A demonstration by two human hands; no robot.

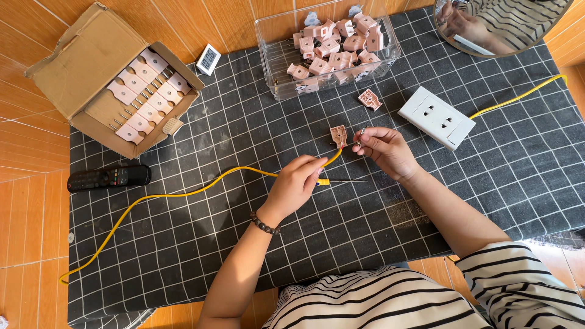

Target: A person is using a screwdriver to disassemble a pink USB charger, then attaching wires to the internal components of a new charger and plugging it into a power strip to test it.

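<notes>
My left hand (297, 184) pinches the end of a yellow cable (183, 194) that runs left across the mat. A pink plug half (338, 135) sits on the cable's tip, held up between both hands. My right hand (385, 149) is closed on a small metal piece (361, 135) right beside the plug half. A screwdriver (338, 180) with a yellow handle lies on the mat just under my left hand.
A clear plastic bin (274, 61) holds several pink plug parts. An open cardboard box (85, 55) of pink plugs stands at the far left, a black remote (108, 178) below it. A white socket (437, 117), a loose pink piece (370, 99) and a small digital clock (209, 58) lie on the checked mat (244, 244).
</notes>
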